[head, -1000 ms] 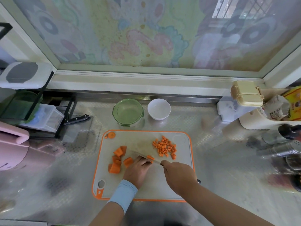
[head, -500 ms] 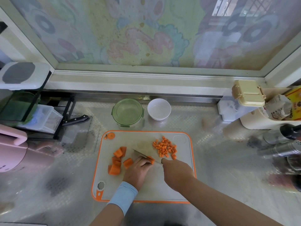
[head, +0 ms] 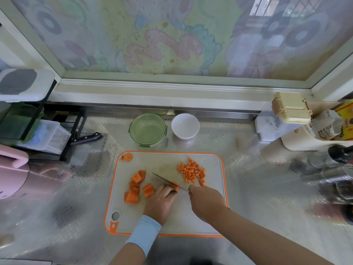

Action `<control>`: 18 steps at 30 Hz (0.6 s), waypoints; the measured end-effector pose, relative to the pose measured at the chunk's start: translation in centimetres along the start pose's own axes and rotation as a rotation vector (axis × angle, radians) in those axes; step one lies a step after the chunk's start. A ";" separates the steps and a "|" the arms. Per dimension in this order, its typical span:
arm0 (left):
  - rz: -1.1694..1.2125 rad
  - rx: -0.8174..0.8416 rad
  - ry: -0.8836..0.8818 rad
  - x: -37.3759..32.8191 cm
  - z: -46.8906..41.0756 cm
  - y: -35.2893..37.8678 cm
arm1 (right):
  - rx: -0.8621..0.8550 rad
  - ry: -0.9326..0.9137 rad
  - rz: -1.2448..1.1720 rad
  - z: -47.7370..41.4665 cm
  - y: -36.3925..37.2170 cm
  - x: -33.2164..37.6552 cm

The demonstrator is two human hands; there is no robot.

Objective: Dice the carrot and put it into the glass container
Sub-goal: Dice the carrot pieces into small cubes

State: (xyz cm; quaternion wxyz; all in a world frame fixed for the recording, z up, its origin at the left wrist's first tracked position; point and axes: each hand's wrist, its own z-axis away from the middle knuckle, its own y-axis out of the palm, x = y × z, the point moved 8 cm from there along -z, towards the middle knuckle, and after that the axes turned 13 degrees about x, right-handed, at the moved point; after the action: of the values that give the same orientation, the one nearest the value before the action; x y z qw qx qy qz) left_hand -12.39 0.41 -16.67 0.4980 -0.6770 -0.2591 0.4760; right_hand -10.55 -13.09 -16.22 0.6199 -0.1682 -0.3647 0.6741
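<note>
On the pale, orange-rimmed cutting board (head: 210, 217), the left hand (head: 162, 201) curled its fingers over a small carrot piece (head: 174, 185), pinning it. The right hand (head: 206, 203) gripped the knife (head: 164, 180), its thin blade against that piece. Tiny diced cubes (head: 192, 172) lay just beyond; chunky wedges (head: 136, 185) sat left. The round, green-rimmed glass container (head: 148, 129) stood behind the board.

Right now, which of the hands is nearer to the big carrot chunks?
Left. The left hand, holding a carrot piece, lies just right of the big carrot chunks; the right hand, gripping the knife, is farther right.
</note>
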 end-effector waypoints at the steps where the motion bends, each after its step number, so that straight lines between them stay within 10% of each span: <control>1: 0.006 -0.004 0.000 0.1 0.1 0.2 | -0.012 0.000 0.012 0.2 0.0 0.0; 18: 0.037 -0.059 -0.029 0.4 0.3 -0.2 | -0.037 0.013 0.061 2.3 -0.2 0.0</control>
State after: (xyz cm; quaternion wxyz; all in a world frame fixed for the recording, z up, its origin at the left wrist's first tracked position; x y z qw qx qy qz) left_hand -12.43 0.93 -16.63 0.4652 -0.6891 -0.2675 0.4869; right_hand -12.00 -13.79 -14.55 0.5981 -0.1953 -0.3678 0.6847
